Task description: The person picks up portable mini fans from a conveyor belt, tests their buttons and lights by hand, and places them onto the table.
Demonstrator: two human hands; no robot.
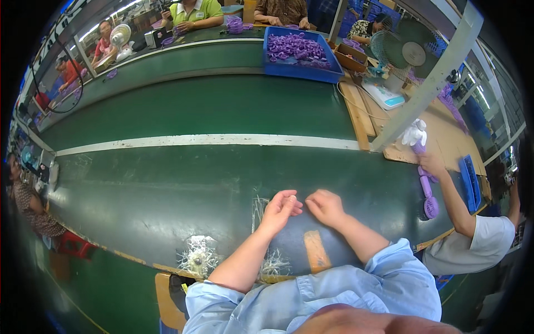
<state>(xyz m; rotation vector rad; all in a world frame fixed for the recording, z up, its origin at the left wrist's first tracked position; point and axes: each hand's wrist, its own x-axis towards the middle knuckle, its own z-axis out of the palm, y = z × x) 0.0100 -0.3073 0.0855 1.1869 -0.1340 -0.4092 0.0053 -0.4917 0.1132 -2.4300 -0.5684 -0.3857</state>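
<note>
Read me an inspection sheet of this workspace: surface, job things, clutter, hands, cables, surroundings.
Surface: green table, scuffed; frayed whitish patch and orange-brown strip near the front edge.
Job things: purple handled item beside a co-worker's hand; blue bin of purple parts.
Clutter: wooden strips, white-and-blue device.
Hands: left hand, fingers half-curled; right hand, blurred; no held thing visible.
Cables: black loop, upper left.
Surroundings: co-workers, large fan.
</note>
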